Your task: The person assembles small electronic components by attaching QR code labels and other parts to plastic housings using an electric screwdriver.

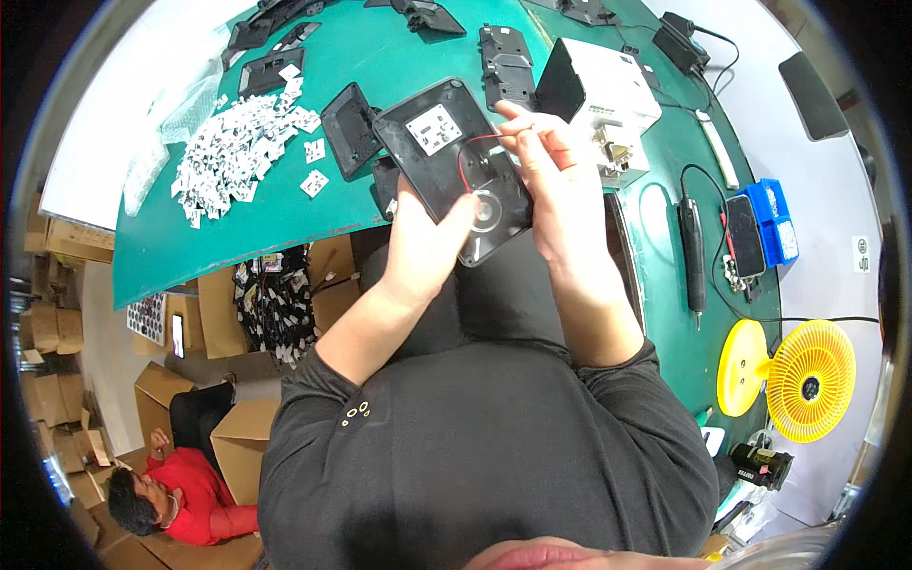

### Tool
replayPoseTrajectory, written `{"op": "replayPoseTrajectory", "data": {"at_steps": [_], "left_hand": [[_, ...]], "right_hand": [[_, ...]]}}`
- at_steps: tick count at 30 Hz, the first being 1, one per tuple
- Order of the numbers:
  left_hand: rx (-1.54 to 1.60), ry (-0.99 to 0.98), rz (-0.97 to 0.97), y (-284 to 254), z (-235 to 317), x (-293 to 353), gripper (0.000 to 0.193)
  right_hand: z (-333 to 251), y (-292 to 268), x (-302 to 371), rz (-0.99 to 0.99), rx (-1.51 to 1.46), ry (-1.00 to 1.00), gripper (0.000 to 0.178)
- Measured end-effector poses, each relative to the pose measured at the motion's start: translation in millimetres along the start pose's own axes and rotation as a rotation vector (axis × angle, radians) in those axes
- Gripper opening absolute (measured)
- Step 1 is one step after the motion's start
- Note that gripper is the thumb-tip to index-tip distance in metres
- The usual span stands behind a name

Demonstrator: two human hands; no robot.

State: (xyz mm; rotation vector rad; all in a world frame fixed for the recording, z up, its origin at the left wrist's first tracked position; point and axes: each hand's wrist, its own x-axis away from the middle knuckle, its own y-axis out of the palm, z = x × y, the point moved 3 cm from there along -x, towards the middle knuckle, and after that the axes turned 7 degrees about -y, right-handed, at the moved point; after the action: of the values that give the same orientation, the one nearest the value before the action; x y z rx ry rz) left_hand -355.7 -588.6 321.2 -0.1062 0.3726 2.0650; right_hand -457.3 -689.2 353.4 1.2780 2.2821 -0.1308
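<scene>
Over my lap at the green table's edge, a black plastic housing point(429, 179) is held tilted in my left hand point(423, 242). The fingers wrap its near left side and the thumb lies beside a round, ringed part like a small speaker point(486, 211). A white square circuit board point(434, 129) sits in the housing's upper part. From near the round part a thin red wire point(463, 163) curves up to my right hand point(560, 180), whose thumb and forefinger pinch its end above the housing's right side. The wire's very tip is too small to make out.
Left on the table lies a heap of small white boards point(228, 157), near another black housing point(351, 131). A white boxy device point(608, 90) stands right. Farther right are an electric screwdriver point(693, 252), a phone point(746, 236) and a yellow fan point(810, 385). A person in red point(195, 489) sits lower left.
</scene>
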Motion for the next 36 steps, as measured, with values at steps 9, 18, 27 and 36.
{"op": "replayPoseTrajectory", "data": {"at_steps": [9,18,27,36], "left_hand": [[0.509,-0.293,-0.006,-7.2,-0.3,-1.4,0.027],[0.426,-0.216,0.12,-7.0,-9.8,-2.3,0.022],[0.447,-0.282,0.14,-6.8,-10.3,-1.4,0.021],[0.414,-0.295,0.124,-5.0,-14.8,-10.1,0.027]], "right_hand": [[-2.2,6.9,3.8,-0.047,-0.079,-0.044,0.01],[0.3,9.3,4.3,-0.045,-0.115,-0.074,0.009],[4.4,9.4,4.4,-0.056,-0.156,-0.057,0.01],[2.9,4.7,-1.6,-0.009,-0.141,-0.052,0.011]]}}
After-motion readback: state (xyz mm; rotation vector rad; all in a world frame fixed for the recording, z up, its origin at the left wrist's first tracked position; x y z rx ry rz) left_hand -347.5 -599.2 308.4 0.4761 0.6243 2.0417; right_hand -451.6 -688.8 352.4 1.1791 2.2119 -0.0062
